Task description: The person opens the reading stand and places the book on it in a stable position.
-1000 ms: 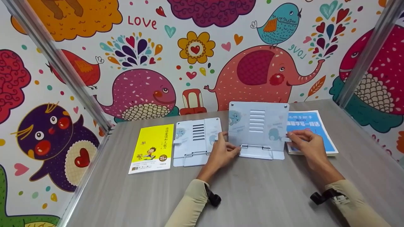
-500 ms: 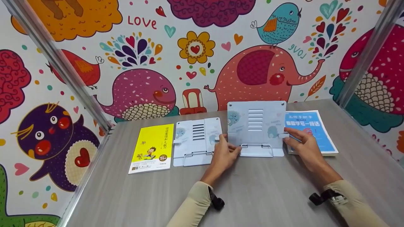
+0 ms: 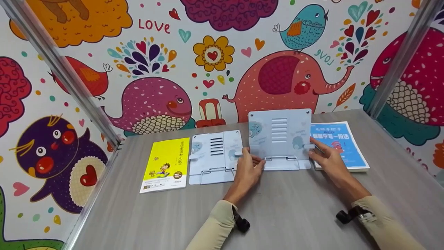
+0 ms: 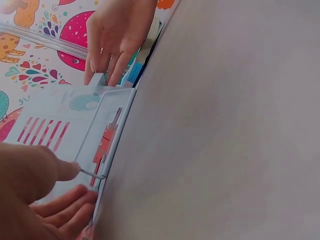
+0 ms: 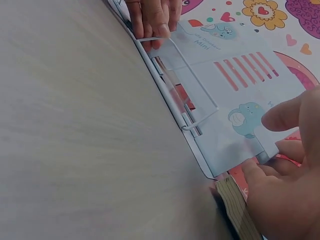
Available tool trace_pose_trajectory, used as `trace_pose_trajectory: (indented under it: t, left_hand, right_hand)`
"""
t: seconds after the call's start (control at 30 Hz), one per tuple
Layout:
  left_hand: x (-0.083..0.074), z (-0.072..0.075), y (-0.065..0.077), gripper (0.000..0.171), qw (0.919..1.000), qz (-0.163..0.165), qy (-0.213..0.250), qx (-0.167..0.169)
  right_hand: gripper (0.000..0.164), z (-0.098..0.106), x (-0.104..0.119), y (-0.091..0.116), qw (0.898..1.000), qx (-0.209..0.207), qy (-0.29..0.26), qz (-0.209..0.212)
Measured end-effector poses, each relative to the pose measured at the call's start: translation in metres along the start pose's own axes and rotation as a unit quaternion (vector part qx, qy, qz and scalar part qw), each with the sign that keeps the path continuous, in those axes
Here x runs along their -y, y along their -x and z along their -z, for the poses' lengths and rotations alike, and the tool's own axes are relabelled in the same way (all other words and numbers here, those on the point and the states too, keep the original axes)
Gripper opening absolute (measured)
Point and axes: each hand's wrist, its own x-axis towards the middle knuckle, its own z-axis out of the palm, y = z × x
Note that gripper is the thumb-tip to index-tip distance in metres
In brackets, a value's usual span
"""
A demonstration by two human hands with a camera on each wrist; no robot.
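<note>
A pale blue book stand (image 3: 263, 139) with slots, elephant prints and a wire bracket stands nearly upright on the table in the head view. My left hand (image 3: 247, 173) grips its lower left corner, thumb on the wire's end in the left wrist view. My right hand (image 3: 331, 161) holds the right edge by the small side tab (image 5: 268, 149), with its thumb in front and fingers behind. To the left, a second matching book stand (image 3: 201, 159) leans back lower; my left hand hides part of its right side.
A yellow book (image 3: 166, 156) lies left of the second stand. At the right, a thick blue book (image 3: 350, 149) lies partly behind the held stand. The patterned wall (image 3: 215, 83) rises behind the grey table (image 3: 166, 222).
The held stand has shifted slightly left and away from me, both hands moving with it. More of the blue book's cover shows now. The second stand and yellow book stay put.
</note>
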Motion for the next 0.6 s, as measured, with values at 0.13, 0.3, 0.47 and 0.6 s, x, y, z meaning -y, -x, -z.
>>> trace_pose_trajectory:
  t: [0.13,0.3,0.47,0.6]
  left_hand:
    - [-0.003,-0.005,0.000,0.062,0.9997,0.000,-0.021,-0.013]
    - [-0.009,-0.011,0.006,0.078,0.9988,0.007,-0.042,-0.023]
    - [-0.022,-0.022,0.015,0.105,0.9930,0.001,-0.108,-0.047]
    - [-0.033,-0.036,0.024,0.089,0.9819,-0.064,-0.169,-0.057]
  right_hand:
    - [0.075,-0.001,-0.001,-0.006,1.000,0.014,-0.003,0.008]
    - [0.077,0.001,0.003,-0.009,0.999,0.019,0.026,-0.009]
    - [0.072,0.013,0.007,-0.009,0.998,-0.022,0.052,-0.022]
    - [0.065,0.033,0.006,-0.009,0.990,-0.107,0.087,-0.043]
